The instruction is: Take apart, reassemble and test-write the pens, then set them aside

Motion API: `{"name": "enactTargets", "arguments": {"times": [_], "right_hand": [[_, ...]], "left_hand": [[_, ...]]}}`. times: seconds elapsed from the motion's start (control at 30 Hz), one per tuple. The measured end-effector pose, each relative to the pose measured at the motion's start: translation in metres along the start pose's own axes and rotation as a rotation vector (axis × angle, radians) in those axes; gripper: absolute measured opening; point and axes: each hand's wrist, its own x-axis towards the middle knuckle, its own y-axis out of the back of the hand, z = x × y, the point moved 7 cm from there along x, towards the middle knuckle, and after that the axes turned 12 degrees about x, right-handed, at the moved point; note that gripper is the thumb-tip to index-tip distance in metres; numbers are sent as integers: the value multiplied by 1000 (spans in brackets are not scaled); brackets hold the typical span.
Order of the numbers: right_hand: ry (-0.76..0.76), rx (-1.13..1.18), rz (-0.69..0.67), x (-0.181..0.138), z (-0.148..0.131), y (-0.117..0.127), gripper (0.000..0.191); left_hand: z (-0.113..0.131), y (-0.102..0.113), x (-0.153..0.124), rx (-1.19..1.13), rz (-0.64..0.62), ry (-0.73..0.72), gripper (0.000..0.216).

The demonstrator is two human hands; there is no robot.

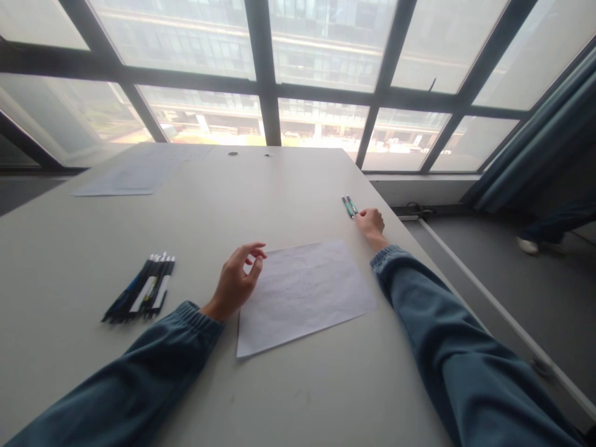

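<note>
At the table's right side my right hand [371,223] is closed, with thumb and fingertips pinching the near end of a green pen [352,205]. A second green pen [347,207] lies close beside it on the left. My left hand [239,279] hovers by the left edge of a white sheet of paper [307,295], fingers loosely curved and apart from the thumb, holding nothing. Farther left, several black and white pens [142,288] lie side by side in a bundle.
More white sheets [125,171] lie at the far left of the white table [307,397]. Windows stand behind it. Past the table's right edge are a blue curtain [512,149], a floor strip [493,298] and a person's leg and shoe [528,246].
</note>
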Motion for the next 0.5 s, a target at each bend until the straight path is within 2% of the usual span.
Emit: {"name": "enactTargets", "arguments": {"times": [0.5], "right_hand": [[16,-28,-38,-5,-1,-1,21]], "left_hand": [[-3,-2,-2,8,-44,24,27]]}}
